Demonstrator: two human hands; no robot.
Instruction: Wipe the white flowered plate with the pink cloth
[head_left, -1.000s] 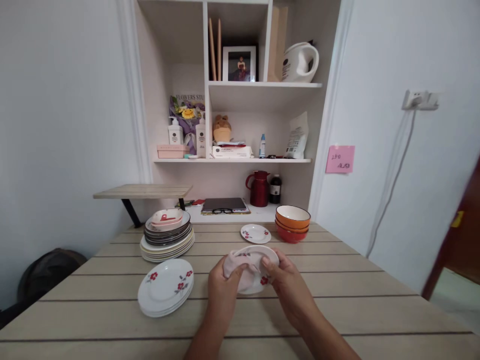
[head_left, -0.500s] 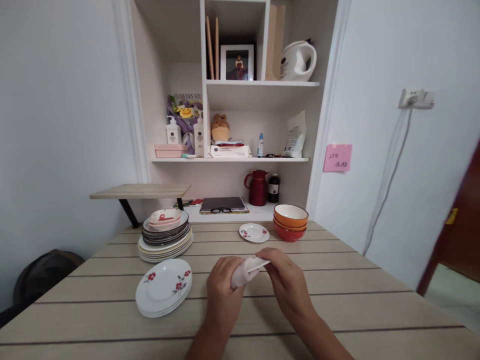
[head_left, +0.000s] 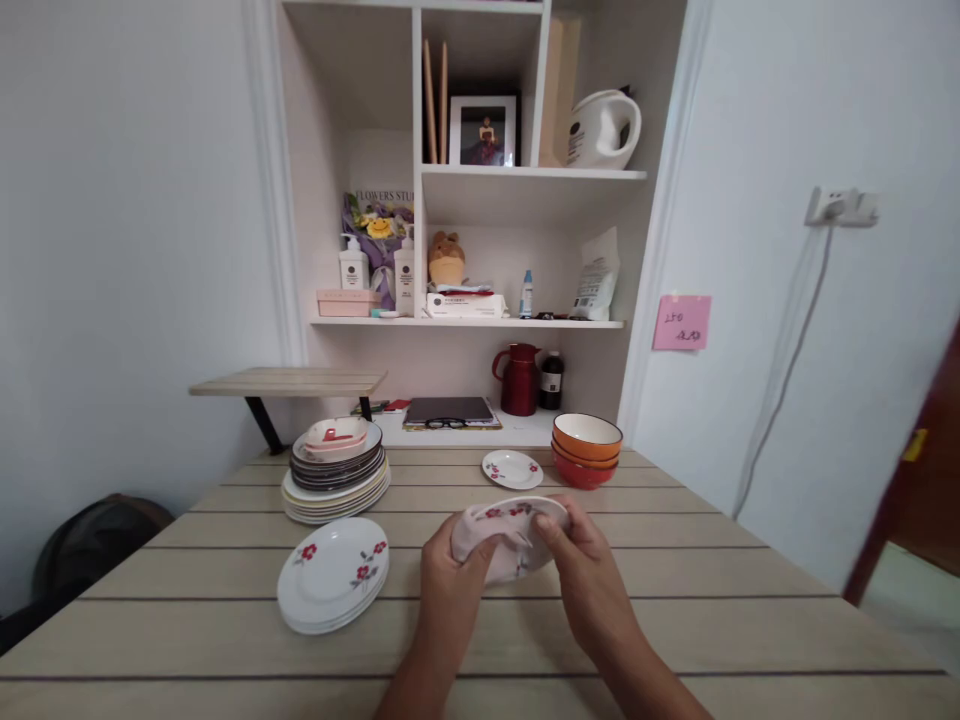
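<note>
My left hand (head_left: 455, 575) is closed around a pale pinkish cloth (head_left: 498, 562), which is pressed against the left part of a small white plate (head_left: 519, 511) with red flowers. My right hand (head_left: 581, 565) grips the plate's right edge, thumb on the upper face. The plate is held tilted above the table, its flowered face towards me. The cloth and the left fingers hide part of it. To the left lies a short stack of flowered plates (head_left: 326, 580), apart from both hands. Beyond the hands sits another small flowered plate (head_left: 512, 468).
A tall stack of mixed plates (head_left: 335, 480), topped with small dishes (head_left: 334, 436), stands at the back left near a raised wooden shelf (head_left: 289, 382). Orange and red bowls (head_left: 586, 450) are stacked at the back right. Behind are a red jug (head_left: 519, 382) and a laptop (head_left: 448, 410).
The plate has turned from nearly edge-on to showing its flowered face. My left thumb and the cloth have moved onto that face. The whole view has shifted slightly.
</note>
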